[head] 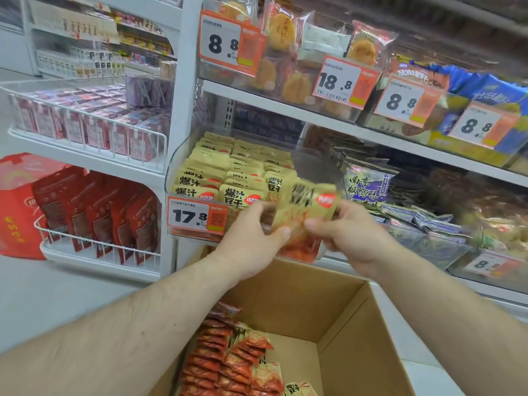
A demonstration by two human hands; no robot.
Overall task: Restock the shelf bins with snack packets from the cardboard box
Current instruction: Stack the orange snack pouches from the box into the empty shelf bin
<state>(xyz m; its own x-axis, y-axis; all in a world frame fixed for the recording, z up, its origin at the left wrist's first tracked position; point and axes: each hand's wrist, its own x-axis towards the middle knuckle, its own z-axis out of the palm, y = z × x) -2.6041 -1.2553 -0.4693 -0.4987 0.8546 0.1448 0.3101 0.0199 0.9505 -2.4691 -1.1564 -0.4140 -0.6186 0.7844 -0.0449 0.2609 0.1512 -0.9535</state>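
A: status on the restock?

B: both hands on a small stack of snack packets [307, 215], held up right in front of the clear shelf bin [183, 155], above the cardboard box [351, 324]. left hand [251, 238] pinches the lower left edge, thumb on the front. right hand [345, 232] pinches the right side, fingers curled round it. stack is motion-blurred, can't count packets

A: bin state?

B: mostly full of the same yellow packets in rows, gap at the front right. box has plenty more lying at the near end

A: handling?

B: judging by looks: light, soft foil pouches, slick film, they'll slide against each other. squeeze the stack from both sides, not the faces, or it fans out. not fragile, but the contents look soft, so no hard clamp

A: risk?

B: bin's front lip and the price tag [197, 217] sit just below the hands, stack could catch there going in
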